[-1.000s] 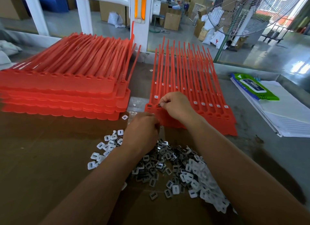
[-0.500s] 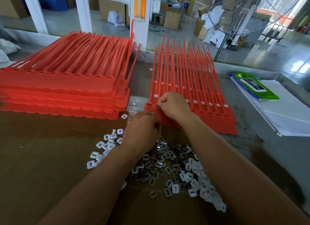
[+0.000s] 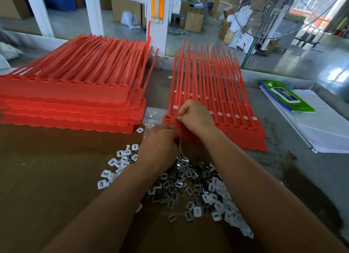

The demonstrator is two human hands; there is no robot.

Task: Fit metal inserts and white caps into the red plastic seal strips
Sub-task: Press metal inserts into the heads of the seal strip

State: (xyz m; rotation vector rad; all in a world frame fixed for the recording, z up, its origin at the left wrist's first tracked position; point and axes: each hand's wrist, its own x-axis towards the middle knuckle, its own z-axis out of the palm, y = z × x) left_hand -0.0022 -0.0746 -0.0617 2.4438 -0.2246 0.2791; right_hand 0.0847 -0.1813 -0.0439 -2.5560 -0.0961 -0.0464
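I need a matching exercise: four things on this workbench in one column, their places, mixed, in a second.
1. tall stack of red plastic seal strips
2. green plastic packet
3. heap of small white plastic caps and metal inserts
4. right hand

A. on the white sheets, far right
B. table centre, nearest the camera
C. left side of the table
D. pinching a small metal insert at the lower red plastic strips

Pairs: 1-C, 2-A, 3-B, 4-D
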